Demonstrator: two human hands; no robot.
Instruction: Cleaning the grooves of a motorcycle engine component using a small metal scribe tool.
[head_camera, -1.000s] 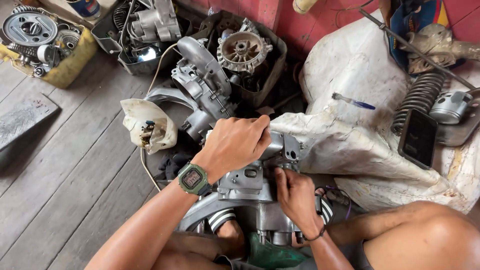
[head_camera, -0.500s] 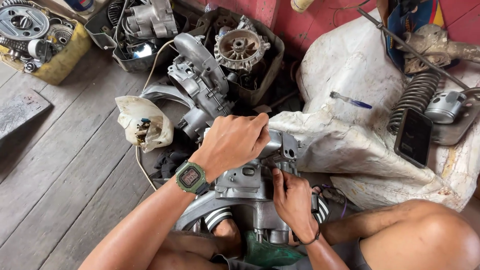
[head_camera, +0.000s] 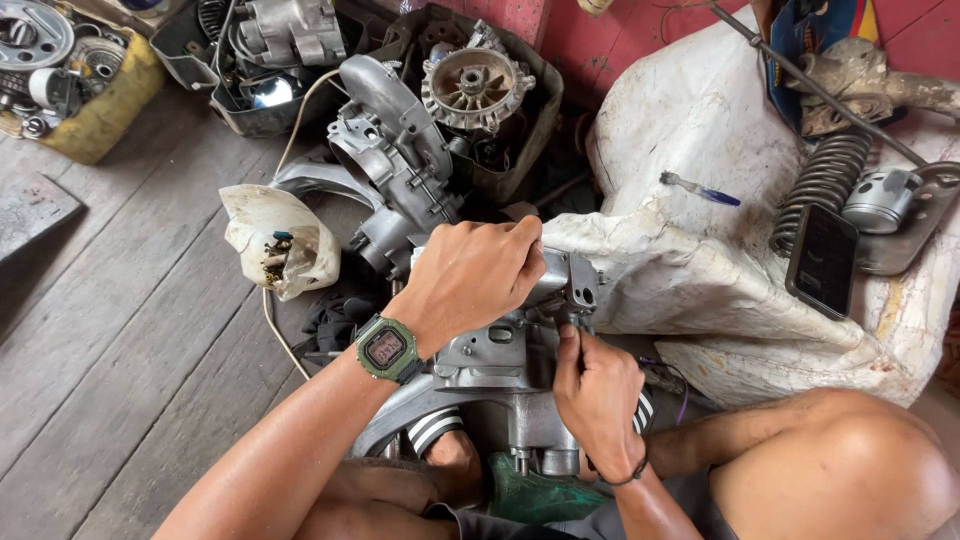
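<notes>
A wooden floor (head_camera: 110, 330) carries everything here. The largest thing on it is a lumpy white sack (head_camera: 720, 270) toward the right edge, with a black phone (head_camera: 822, 262), a coil spring (head_camera: 822, 180), a metal piston (head_camera: 880, 200) and a blue-handled toothbrush (head_camera: 700, 188) lying on top. At the middle of the near edge, between the person's legs, sits a grey engine case (head_camera: 500, 355), touching the sack's left side. Behind it lies a second engine part (head_camera: 395, 150), and behind that a dark tub (head_camera: 520, 110) holds a finned wheel (head_camera: 472, 88). A yellow tray (head_camera: 100, 120) of small metal parts sits at the far left corner. A cut white plastic jug (head_camera: 275, 245) rests left of the engine case.

The left hand (head_camera: 475, 275), a green watch (head_camera: 385, 348) on its wrist, is clenched over the top of the engine case, probably gripping a tool hidden under the fingers. The right hand (head_camera: 600, 390) presses against the case's right side, its fingers (head_camera: 568, 345) pinching something small there.
</notes>
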